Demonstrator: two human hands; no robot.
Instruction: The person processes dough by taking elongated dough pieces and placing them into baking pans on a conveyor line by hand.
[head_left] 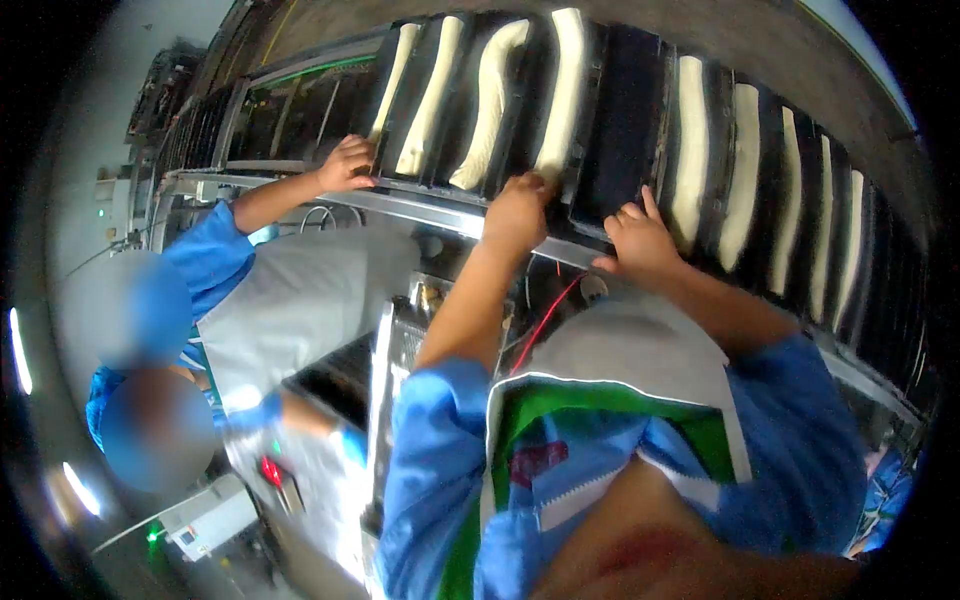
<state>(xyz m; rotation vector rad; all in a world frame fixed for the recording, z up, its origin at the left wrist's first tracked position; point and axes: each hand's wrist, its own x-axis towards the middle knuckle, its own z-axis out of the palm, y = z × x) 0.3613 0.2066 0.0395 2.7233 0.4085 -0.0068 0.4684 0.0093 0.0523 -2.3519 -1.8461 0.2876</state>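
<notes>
Long, pale strips that look like dough lie lengthwise in a row of black pans. My left hand (515,212) has its fingers curled together at the near end of one dough strip (566,85). My right hand (640,238) rests at the near edge of a black pan (622,120), thumb and index finger stretched apart, the other fingers bent. That pan shows no dough in it. Right of my right hand is another dough strip (691,140). The fingertips of my left hand are partly hidden.
A co-worker's hand (347,163) touches the pans' near edge at the left, beside a thin dough strip (393,80). A metal rail (430,207) runs along the front. A red cord (545,322) hangs below it. A second person's arm (305,412) shows at lower left.
</notes>
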